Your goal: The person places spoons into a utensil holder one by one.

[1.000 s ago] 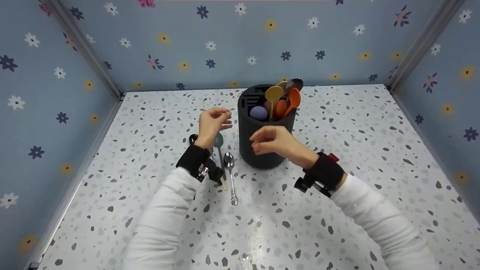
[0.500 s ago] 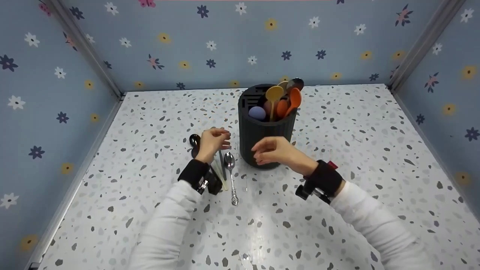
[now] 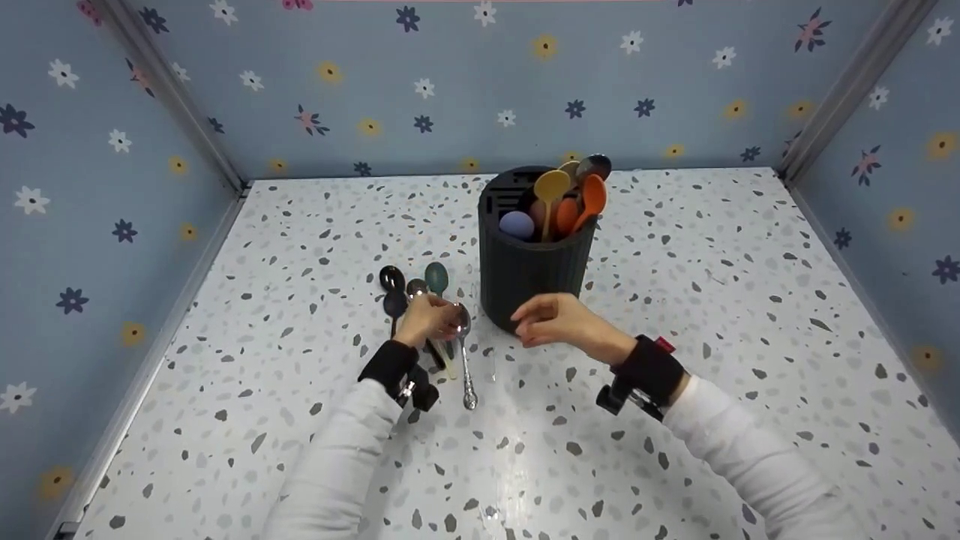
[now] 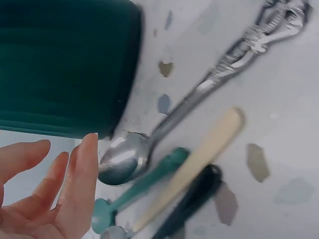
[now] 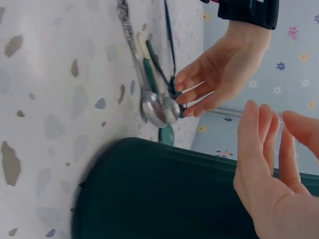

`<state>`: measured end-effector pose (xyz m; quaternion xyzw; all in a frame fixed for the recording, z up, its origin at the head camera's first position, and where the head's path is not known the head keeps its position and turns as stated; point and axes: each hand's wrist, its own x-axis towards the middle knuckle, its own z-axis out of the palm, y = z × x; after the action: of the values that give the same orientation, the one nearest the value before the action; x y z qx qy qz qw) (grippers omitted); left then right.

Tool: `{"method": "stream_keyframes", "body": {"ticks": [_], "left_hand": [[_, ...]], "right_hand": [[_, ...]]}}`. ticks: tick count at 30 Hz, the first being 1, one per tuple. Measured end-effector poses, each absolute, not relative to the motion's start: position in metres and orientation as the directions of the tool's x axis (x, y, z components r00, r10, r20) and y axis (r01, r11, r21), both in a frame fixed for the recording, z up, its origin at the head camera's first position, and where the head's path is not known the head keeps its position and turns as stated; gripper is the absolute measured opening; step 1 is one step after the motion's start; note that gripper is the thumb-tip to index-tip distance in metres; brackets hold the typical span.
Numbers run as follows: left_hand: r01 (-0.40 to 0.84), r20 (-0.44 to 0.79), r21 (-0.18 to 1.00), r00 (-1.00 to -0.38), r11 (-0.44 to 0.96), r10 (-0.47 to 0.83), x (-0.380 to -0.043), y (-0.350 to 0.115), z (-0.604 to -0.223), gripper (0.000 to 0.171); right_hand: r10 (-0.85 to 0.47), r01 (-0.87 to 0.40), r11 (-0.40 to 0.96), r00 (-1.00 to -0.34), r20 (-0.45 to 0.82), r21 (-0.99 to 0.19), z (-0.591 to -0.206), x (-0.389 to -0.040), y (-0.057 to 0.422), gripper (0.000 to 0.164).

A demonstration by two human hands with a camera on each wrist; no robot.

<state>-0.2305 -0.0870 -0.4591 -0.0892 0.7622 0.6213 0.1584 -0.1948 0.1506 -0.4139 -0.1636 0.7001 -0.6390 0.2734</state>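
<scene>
On the one speckled table (image 3: 675, 300) we counted five spoons (image 3: 395, 303): one silver spoon (image 3: 463, 322) with a raised, ornate metal stem, one green spoon (image 3: 436, 276), one with a smooth cream handle (image 4: 199, 164), and two black. Near the silver bowl we saw the left hand (image 3: 430, 319), fingers loosely bent, holding nothing. The right hand (image 3: 559, 321), relaxed and unloaded, was before one ribbed, round dark pot (image 3: 525, 274), where we counted seven rounded spoon heads (image 3: 553, 185), two orange.
</scene>
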Motion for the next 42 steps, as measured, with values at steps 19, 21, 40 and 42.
{"method": "stream_keyframes", "body": {"ticks": [19,21,40,42], "left_hand": [[-0.288,-0.346,0.858,-0.936,0.424,0.065,-0.220,-0.080,-0.480,0.010],[-0.277,-0.340,0.830,-0.939,0.485,0.046,-0.221,-0.077,-0.481,0.009],[-0.081,-0.181,0.673,-0.982,0.735,0.059,-0.284,-0.086,-0.608,0.016],[-0.097,-0.214,0.701,-0.974,0.706,0.078,-0.278,-0.085,-0.595,0.013]], "right_hand": [[-0.549,0.201,0.153,-0.797,-0.252,-0.968,-0.435,-0.190,0.157,0.028],[-0.551,0.201,0.152,-0.796,-0.252,-0.968,-0.436,-0.189,0.157,0.028],[-0.528,0.290,0.106,-0.794,-0.301,-0.951,-0.460,-0.184,0.157,0.037],[-0.532,0.291,0.106,-0.791,-0.302,-0.951,-0.462,-0.185,0.156,0.037]]}}
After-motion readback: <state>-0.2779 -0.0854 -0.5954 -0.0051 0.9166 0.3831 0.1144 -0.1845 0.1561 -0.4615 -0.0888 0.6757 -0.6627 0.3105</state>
